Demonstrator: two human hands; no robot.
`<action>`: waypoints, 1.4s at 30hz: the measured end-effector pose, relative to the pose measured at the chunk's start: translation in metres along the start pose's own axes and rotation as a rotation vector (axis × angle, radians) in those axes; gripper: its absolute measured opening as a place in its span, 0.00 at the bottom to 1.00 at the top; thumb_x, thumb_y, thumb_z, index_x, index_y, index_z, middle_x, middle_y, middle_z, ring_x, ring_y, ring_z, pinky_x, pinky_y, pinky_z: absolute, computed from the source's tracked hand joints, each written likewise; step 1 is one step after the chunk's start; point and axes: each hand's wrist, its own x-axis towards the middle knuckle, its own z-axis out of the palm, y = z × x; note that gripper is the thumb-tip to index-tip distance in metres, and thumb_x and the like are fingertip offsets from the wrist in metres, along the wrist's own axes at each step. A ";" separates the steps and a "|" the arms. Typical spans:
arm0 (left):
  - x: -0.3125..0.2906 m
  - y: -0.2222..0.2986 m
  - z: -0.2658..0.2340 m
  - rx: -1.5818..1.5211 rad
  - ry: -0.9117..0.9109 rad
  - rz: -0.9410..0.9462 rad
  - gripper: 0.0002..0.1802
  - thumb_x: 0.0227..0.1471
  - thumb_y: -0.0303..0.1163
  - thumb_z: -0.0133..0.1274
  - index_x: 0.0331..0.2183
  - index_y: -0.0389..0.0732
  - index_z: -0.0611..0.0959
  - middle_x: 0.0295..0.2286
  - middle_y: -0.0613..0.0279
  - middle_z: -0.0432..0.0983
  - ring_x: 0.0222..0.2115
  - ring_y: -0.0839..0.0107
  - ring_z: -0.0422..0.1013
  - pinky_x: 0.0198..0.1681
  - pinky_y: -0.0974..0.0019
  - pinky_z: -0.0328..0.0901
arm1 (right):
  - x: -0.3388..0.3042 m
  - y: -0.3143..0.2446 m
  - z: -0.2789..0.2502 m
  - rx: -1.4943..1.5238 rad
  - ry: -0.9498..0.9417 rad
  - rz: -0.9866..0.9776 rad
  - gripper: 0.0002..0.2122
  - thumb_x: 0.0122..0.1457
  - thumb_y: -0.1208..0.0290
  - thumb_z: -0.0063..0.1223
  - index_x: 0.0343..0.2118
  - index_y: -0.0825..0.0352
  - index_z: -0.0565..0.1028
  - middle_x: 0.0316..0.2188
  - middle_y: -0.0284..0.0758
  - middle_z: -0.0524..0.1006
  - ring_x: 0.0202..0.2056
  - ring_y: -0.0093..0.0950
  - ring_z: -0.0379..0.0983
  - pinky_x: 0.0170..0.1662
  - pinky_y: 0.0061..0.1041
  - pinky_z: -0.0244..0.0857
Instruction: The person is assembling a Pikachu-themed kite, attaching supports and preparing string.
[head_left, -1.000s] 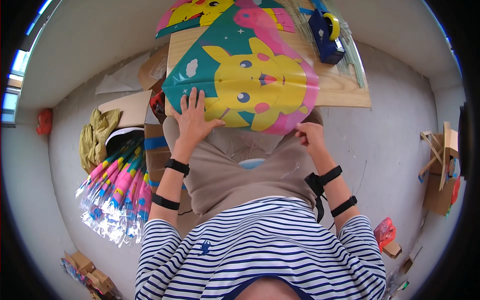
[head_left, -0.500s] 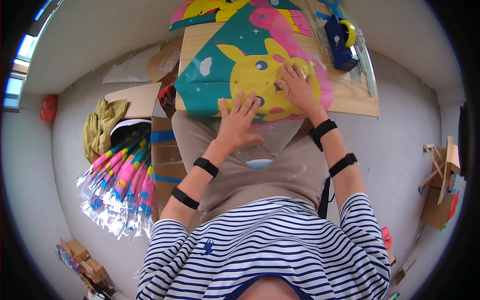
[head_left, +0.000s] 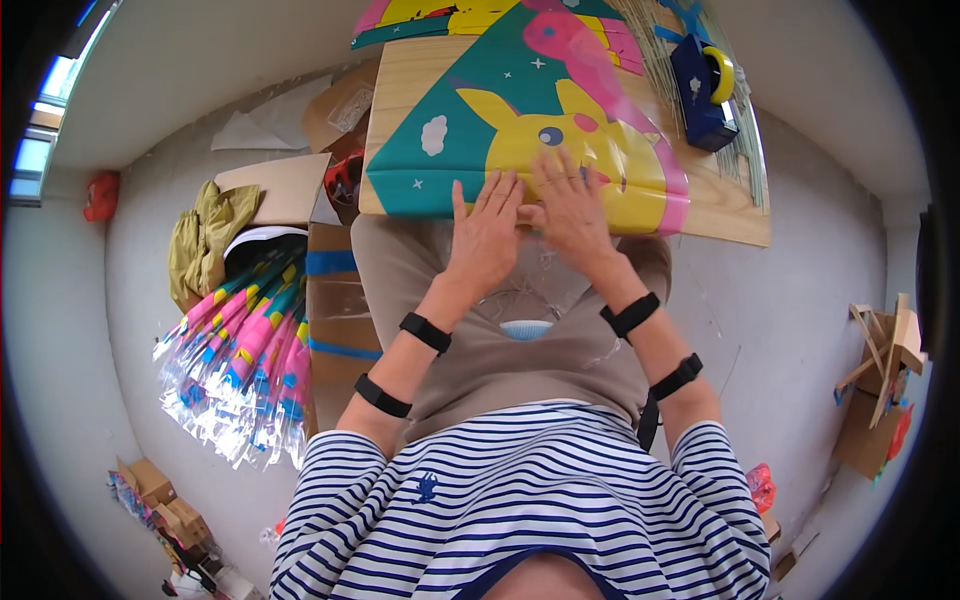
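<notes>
Head view: the sheet (head_left: pixel 535 130) lies at twelve o'clock on the table (head_left: pixel 720 215). Left hand (head_left: pixel 487 228) and right hand (head_left: pixel 575 212) press its near edge, partly hiding it, fingers straight, gripping nothing visible. Sticks (head_left: pixel 652 62) and dispenser (head_left: pixel 700 95) crowd one o'clock; carton (head_left: pixel 335 292), nine.

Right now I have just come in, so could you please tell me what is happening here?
A person in a striped shirt has both hands at a printed sheet on a wooden table. The left hand is spread at its near edge; the right hand, slightly blurred, is beside it over the yellow figure, so firm contact is hard to tell. A tape dispenser and thin sticks are on the table's right side.
</notes>
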 end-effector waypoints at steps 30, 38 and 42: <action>-0.025 -0.082 -0.061 0.285 0.149 -0.125 0.41 0.53 0.50 0.57 0.62 0.40 0.65 0.62 0.54 0.59 0.64 0.57 0.53 0.65 0.35 0.35 | -0.006 -0.006 0.021 0.071 -0.001 -0.004 0.35 0.55 0.49 0.54 0.63 0.64 0.62 0.67 0.36 0.57 0.68 0.38 0.48 0.66 0.53 0.41; -0.009 -0.038 -0.017 0.169 -0.070 -0.089 0.47 0.48 0.49 0.60 0.64 0.44 0.61 0.65 0.62 0.52 0.67 0.62 0.47 0.65 0.36 0.35 | -0.012 0.003 0.020 0.163 0.053 -0.026 0.35 0.57 0.48 0.51 0.62 0.67 0.62 0.66 0.41 0.57 0.68 0.39 0.48 0.67 0.53 0.41; -0.008 -0.037 -0.016 0.205 -0.080 -0.077 0.48 0.48 0.57 0.57 0.64 0.46 0.62 0.66 0.65 0.52 0.67 0.63 0.47 0.64 0.34 0.36 | -0.037 0.027 0.007 0.115 0.032 0.063 0.34 0.59 0.48 0.49 0.63 0.67 0.60 0.67 0.41 0.56 0.69 0.38 0.46 0.67 0.53 0.40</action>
